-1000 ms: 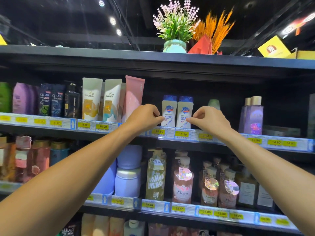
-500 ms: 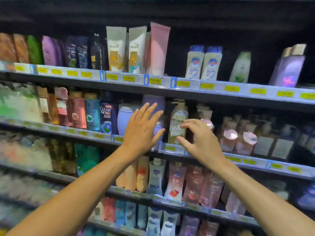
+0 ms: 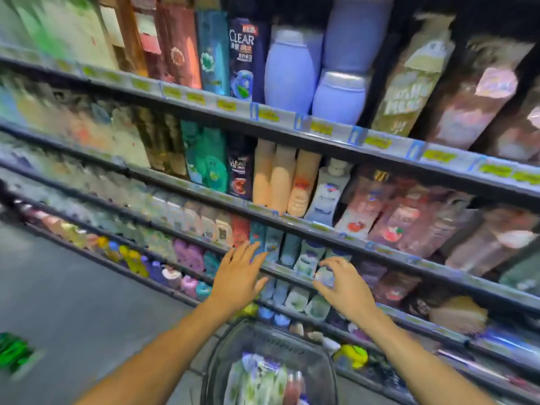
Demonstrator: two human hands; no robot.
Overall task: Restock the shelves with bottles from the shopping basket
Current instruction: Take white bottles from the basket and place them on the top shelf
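Both hands empty, between stocking and fetching: next bottle not yet picked.

Left hand (image 3: 239, 276) is flat, fingers straight and spread, holding nothing; right hand (image 3: 342, 285) is loosely curled, also holding nothing. Both hover in front of the lower shelves (image 3: 321, 128), touching no product as far as the blur lets me tell. The shopping basket (image 3: 277, 343) sits below and between the forearms on the grey floor (image 3: 73, 287), with several bottles (image 3: 257, 378) lying packed inside; labels are too smeared to read. The shelves look full around the dark CLEAR bottle (image 3: 245, 54). Judged step: going for the next item. Next move likely calls for lowering one hand into the basket, wrapping fingers round one bottle's body, lifting it clear of the rim, then finding its matching row.
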